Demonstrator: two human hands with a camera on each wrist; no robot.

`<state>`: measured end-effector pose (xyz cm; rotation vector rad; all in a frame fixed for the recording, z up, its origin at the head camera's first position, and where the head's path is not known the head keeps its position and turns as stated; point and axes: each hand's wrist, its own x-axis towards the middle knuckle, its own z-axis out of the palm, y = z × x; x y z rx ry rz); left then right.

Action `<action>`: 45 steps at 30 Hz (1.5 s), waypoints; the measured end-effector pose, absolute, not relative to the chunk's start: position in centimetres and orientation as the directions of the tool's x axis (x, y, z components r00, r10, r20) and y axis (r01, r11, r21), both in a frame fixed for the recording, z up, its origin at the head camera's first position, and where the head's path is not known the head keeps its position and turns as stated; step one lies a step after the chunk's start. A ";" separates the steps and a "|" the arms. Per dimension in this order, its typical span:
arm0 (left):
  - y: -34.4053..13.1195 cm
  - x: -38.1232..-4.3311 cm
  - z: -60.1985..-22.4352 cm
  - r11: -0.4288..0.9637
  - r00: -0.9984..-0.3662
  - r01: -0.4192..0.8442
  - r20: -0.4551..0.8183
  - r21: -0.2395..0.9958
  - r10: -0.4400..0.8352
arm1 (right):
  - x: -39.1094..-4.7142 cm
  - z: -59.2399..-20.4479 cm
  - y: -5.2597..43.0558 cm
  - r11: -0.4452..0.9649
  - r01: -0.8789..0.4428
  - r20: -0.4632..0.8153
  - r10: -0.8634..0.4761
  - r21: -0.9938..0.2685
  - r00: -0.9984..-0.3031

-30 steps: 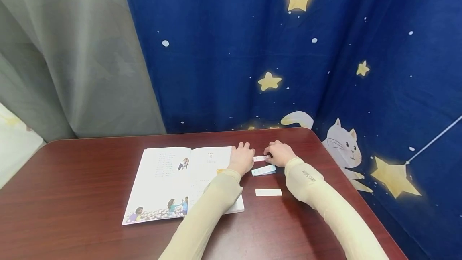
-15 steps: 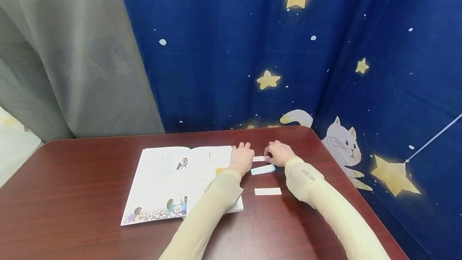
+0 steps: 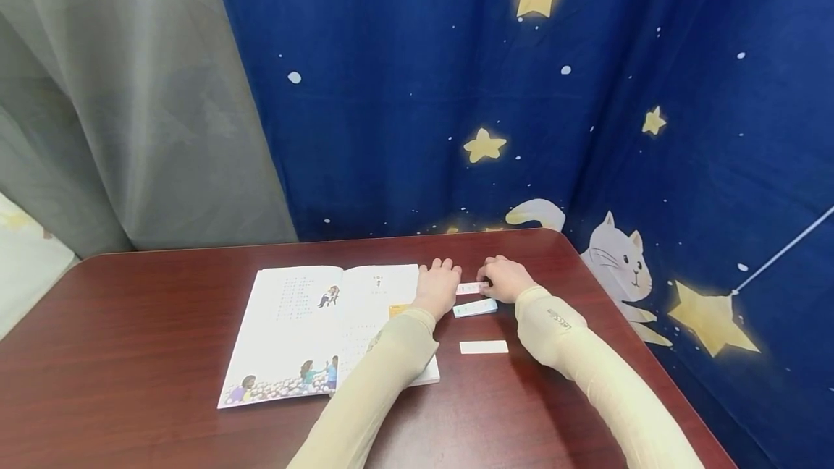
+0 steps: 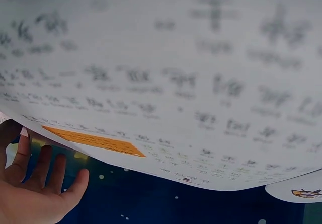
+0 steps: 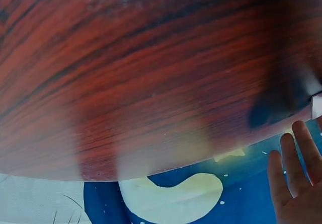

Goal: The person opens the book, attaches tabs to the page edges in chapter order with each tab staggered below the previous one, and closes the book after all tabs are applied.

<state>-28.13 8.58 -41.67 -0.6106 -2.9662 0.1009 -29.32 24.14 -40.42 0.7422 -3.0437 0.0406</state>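
Note:
A narrow pink-and-white card strip (image 3: 470,288) spans the gap between the two hands in the head view. My left hand (image 3: 438,288) lies over the right edge of the open book (image 3: 293,339); in the left wrist view, its thumb and index finger pinch one end of the strip (image 4: 24,131), other fingers spread. My right hand (image 3: 507,279) pinches the strip's right end with curled fingers in the head view. In the right wrist view a pale corner of the strip (image 5: 317,106) shows by that hand's fingers. A blue-and-white strip (image 3: 475,307) lies just nearer on the table.
A plain white strip (image 3: 483,347) lies closer to the person on the dark red table (image 3: 163,339). An orange patch (image 3: 397,309) shows on the book's right page beside the left wrist. Blue starry curtain (image 3: 404,93) hangs behind the table.
Both hands stay at the strip with barely any movement. The blue-and-white strip's lower layer shows less than a second ago. The view shifts slightly.

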 end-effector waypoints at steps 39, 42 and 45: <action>-1.3 -21.3 -35.3 0.759 -0.611 0.639 0.515 -0.127 0.601 | -22.9 -32.6 19.7 0.702 -0.712 0.314 -0.674 -0.012 -0.669; -2.0 -20.7 -35.5 0.747 -0.585 0.642 0.519 -0.172 0.623 | -22.5 -32.2 19.2 0.690 -0.722 0.330 -0.670 -0.051 -0.664; -2.4 -20.2 -35.9 0.746 -0.574 0.640 0.531 -0.184 0.623 | -22.2 -32.0 18.7 0.684 -0.720 0.344 -0.652 -0.118 -0.675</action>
